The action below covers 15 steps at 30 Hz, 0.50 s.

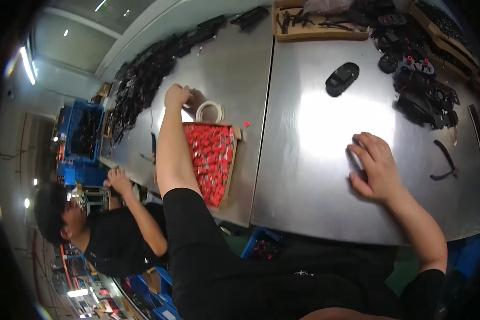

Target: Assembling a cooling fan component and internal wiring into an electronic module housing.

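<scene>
Near the frame's centre-left, the left hand is curled shut just beyond the box of red caps, while the right hand lies open, flat on the steel table.

The single head-worn fisheye view looked steeply down from above the person's chest onto a shiny sheet-metal worktable, close enough that both bare forearms rose from the lower edge. It faced forward across the table toward shallow cardboard trays of black parts at the far side. Straight edges bowed near the dark rim, and a blue plastic crate showed at left.
</scene>
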Tool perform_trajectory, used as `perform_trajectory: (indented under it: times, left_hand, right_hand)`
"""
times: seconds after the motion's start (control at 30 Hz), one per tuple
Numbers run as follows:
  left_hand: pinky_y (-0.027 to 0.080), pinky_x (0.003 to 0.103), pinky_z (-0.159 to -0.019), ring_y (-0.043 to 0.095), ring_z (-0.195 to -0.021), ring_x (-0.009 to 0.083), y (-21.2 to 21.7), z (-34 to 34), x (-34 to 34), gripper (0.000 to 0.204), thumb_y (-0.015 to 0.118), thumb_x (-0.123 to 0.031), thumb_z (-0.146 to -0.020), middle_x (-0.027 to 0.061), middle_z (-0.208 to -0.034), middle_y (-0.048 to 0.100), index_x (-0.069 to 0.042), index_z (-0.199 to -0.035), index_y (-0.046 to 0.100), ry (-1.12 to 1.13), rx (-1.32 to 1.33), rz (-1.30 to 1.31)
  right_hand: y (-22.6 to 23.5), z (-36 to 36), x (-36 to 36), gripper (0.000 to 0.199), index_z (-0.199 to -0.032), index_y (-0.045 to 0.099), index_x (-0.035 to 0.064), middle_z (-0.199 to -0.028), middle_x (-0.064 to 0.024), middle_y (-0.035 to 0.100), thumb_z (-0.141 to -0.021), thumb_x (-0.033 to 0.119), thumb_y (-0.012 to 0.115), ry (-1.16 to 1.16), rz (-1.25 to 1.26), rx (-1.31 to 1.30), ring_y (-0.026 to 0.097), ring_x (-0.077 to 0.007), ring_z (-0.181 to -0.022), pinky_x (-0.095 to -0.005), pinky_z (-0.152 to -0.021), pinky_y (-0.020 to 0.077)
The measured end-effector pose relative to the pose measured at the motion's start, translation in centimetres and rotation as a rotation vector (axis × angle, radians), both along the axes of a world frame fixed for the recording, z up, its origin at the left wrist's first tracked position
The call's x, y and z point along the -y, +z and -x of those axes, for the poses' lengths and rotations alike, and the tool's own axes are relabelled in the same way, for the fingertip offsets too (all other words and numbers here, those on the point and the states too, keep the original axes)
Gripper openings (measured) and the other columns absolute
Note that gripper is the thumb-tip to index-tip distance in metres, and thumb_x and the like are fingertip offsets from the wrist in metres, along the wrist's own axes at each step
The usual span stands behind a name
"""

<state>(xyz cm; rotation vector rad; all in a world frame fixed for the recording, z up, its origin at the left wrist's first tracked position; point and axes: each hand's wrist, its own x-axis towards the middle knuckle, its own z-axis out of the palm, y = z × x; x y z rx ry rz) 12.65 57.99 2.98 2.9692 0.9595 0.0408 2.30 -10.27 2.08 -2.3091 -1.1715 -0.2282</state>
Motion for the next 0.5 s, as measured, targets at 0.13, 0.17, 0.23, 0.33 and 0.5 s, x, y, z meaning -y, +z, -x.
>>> perform_trajectory:
  times: [0.13,0.17,0.23,0.33,0.5]
  left_hand:
    - [0.056,0.051,-0.096,0.07,-0.113,0.0417,-2.1,-8.2,2.9,0.054,0.063,-0.046,-0.094,0.023,-0.125,0.07,-0.002,-0.126,0.067,0.084,0.126,-0.212]
    - [0.056,0.052,-0.095,0.07,-0.113,0.0426,-2.6,-10.2,3.4,0.056,0.063,-0.047,-0.094,0.0221,-0.128,0.069,-0.004,-0.131,0.064,0.095,0.202,-0.29]
    - [0.057,0.053,-0.094,0.07,-0.112,0.0437,-2.2,-14.9,3.9,0.056,0.065,-0.046,-0.095,0.0202,-0.129,0.068,-0.006,-0.135,0.06,0.063,0.209,-0.282]
    - [0.05,0.053,-0.106,0.059,-0.131,0.0427,-4.1,-22.1,7.7,0.069,0.063,-0.052,-0.093,0.0229,-0.144,0.059,-0.008,-0.146,0.054,-0.097,0.328,-0.249]
    - [0.035,0.062,-0.117,0.034,-0.152,0.0397,-4.8,-24.5,4.7,0.093,0.057,-0.069,-0.09,0.0222,-0.162,0.039,-0.008,-0.159,0.039,-0.119,0.348,-0.19]
  right_hand:
    - [0.2,-0.5,0.1,0.06,-0.126,0.063,0.0022,-0.136,-0.0213,0.057,-0.077,0.036,0.07,-0.025,0.068,-0.053,0.053,-0.0424,-0.129,-0.0539,-0.11,0.0412]
    - [0.5,-0.5,0.1,0.06,-0.125,0.063,0.0024,-0.137,-0.0212,0.057,-0.076,0.036,0.07,-0.014,0.093,-0.052,0.054,-0.0423,-0.129,-0.0547,-0.11,0.0411]
    - [0.5,-1.0,-0.3,0.058,-0.122,0.065,0.0022,-0.136,-0.0217,0.058,-0.075,0.037,0.071,-0.013,0.097,-0.06,0.056,-0.0424,-0.127,-0.0557,-0.108,0.0423]
    - [0.3,-1.4,-0.1,0.054,-0.117,0.068,0.0033,-0.131,-0.0216,0.062,-0.076,0.039,0.07,-0.017,0.098,-0.101,0.062,-0.0412,-0.119,-0.0551,-0.104,0.0452]
    - [0.4,-1.9,-0.2,0.051,-0.115,0.068,0.0042,-0.132,-0.0203,0.063,-0.076,0.037,0.07,-0.009,0.083,-0.107,0.062,-0.0393,-0.119,-0.0537,-0.104,0.0454]
